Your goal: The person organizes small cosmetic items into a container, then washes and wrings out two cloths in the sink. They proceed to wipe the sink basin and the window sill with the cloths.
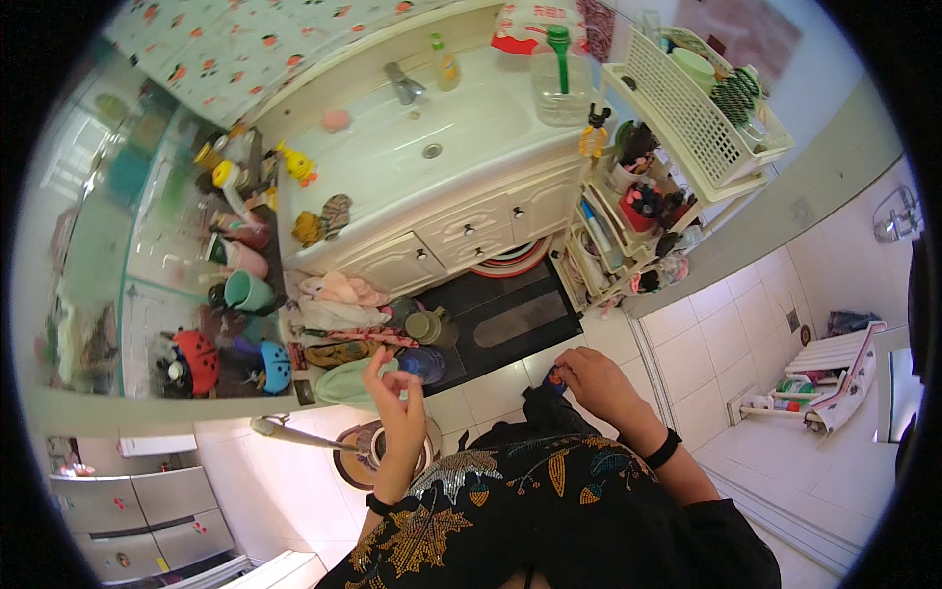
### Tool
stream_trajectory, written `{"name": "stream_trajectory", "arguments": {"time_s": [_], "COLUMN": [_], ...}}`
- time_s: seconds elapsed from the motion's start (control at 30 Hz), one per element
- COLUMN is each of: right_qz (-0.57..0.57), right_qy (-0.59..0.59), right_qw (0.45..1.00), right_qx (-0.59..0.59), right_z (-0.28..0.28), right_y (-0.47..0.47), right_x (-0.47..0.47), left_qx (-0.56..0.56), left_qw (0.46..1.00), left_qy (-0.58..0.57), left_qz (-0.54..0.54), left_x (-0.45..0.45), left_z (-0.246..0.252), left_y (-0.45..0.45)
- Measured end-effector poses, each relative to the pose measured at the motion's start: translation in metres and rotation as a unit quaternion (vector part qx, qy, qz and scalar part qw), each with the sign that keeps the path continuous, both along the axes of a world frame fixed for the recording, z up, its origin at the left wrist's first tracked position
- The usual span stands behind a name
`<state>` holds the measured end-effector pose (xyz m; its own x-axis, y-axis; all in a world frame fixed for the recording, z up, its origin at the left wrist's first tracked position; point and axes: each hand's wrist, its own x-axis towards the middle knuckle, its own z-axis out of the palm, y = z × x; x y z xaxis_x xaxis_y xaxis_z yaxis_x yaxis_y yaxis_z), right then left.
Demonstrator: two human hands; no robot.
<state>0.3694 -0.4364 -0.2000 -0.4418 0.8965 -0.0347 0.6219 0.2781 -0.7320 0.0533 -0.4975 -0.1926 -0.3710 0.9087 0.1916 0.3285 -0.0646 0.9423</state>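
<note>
My left hand point(395, 390) is raised with curled fingers in front of the towels and a blue plastic basin point(422, 364); nothing shows between its fingers. To the right, my right hand point(589, 379) has its fingers closed over a small blue and red item point(556, 380), whose kind I cannot tell. Black cloth point(548, 408) hangs just below that hand. Beyond both hands is a white washbasin point(471, 125) with a metal faucet point(404, 83). A yellow duck toy point(298, 163), a pink soap point(336, 119) and a yellow bottle point(444, 65) stand on its rim.
A dark mat point(515, 316) lies before the white cabinet point(471, 232). On the right is a shelf rack with a white plastic basket point(692, 110). Glass shelves at left hold a green cup point(249, 291) and ladybug holders point(197, 361). A lidded jug point(430, 327) stands on the floor.
</note>
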Motion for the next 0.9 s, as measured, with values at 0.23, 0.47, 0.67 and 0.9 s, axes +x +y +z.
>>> {"name": "stream_trajectory", "arguments": {"time_s": [0.23,0.47,0.67,0.9], "right_qz": [0.082,0.159,0.139,0.177], "right_qy": [-0.019,-0.087,-0.101,-0.112], "right_qw": [0.996,0.980,0.984,0.976], "right_qx": [-0.011,-0.083,-0.044,-0.051], "right_z": [-0.017,-0.013,-0.001,0.007], "right_y": [-0.101,-0.170,-0.188,-0.189], "right_x": [-0.055,-0.067,-0.050,-0.011], "left_qx": [-0.038,-0.060,0.010,0.006], "left_qw": [0.995,0.996,0.991,0.980], "left_qy": [-0.051,-0.013,-0.054,-0.099], "left_qz": [0.077,0.069,0.121,0.174], "left_x": [-0.046,-0.066,-0.066,-0.024], "left_z": [-0.018,-0.032,-0.025,-0.016], "left_y": [-0.117,-0.186,-0.206,-0.220]}}
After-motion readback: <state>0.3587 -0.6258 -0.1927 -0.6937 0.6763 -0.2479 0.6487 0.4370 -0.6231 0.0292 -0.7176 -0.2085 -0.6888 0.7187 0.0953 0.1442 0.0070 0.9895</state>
